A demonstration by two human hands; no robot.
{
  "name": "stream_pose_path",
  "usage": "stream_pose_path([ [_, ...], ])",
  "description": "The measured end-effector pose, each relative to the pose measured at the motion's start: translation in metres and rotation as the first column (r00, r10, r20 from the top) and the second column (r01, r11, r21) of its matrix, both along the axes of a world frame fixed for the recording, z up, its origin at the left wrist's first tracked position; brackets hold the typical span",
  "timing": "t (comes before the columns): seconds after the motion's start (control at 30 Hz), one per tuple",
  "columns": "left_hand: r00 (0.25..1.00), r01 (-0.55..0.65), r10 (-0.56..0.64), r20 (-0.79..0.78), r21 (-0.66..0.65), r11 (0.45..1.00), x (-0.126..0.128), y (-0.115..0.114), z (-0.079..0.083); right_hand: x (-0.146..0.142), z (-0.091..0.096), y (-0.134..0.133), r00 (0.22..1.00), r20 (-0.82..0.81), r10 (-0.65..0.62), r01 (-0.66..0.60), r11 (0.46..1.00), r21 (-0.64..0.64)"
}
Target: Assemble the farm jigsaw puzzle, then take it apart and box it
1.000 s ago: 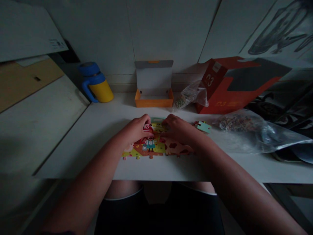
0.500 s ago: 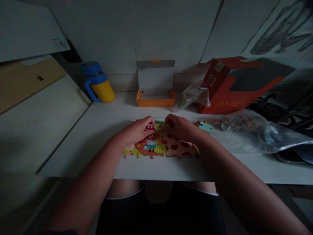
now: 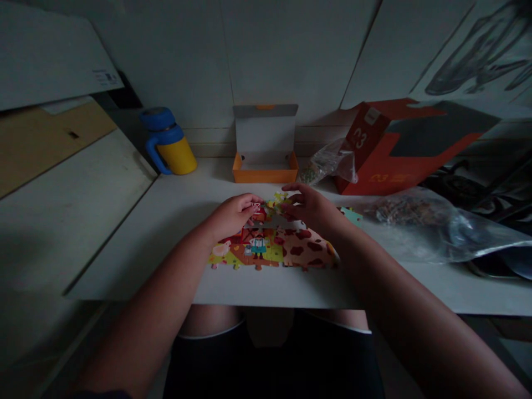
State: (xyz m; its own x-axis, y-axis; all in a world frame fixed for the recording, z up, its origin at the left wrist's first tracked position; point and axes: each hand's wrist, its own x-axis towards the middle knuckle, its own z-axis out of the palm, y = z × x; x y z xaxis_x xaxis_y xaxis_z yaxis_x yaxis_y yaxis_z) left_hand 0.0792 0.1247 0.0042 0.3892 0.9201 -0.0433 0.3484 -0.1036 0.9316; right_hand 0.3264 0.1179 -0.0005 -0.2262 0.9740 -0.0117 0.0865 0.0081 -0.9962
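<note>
In front of the open orange cardboard box (image 3: 265,176), a flat printed jigsaw section (image 3: 270,252) with a figure in turquoise, a brown-patched animal and a pale bird is lying on the white worktop (image 3: 249,288). Between it and the box, the bare left hand (image 3: 233,215) is pinching the edge of a red barn-printed jigsaw part (image 3: 258,213), while the bare right hand (image 3: 310,206) is curling its fingers beside some yellow-green jigsaw pieces (image 3: 278,200); whether it is gripping them, I cannot tell. Half a second ago the barn part was sitting close against the flat section; now a pale strip of worktop is showing between the two, and the yellow-green pieces are standing out nearer the box. So the picture is now showing as separate parts rather than one sheet, and the near section is keeping its place. The fingers are covering much of the upper parts, so where the barn part is ending and the yellow-green pieces are beginning is hard to make out, as is whether they are joining. To the right of the box, the right forearm is partly hiding some pale green jigsaw pieces (image 3: 352,215), and dim light is blurring the contents of a large clear plastic bag (image 3: 444,233).
</note>
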Motion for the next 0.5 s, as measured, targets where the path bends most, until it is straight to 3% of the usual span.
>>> stream_pose_path([
  [0.2, 0.965, -0.105, 0.144, 0.217, -0.182, 0.978, 0.007, -0.001, -0.003, -0.002, 0.005, -0.004, 0.997, 0.052, -0.061, 0.060, 0.998, 0.017],
  [0.3, 0.945, -0.154, 0.202, 0.256, -0.195, 0.969, 0.012, -0.003, -0.003, -0.004, 0.005, -0.004, 0.991, 0.079, -0.105, 0.105, 0.994, 0.008],
  [0.5, 0.870, -0.091, 0.152, 0.470, -0.149, 0.985, 0.028, -0.013, -0.004, -0.014, -0.009, 0.002, 0.970, -0.210, -0.123, 0.095, 0.986, -0.141],
])
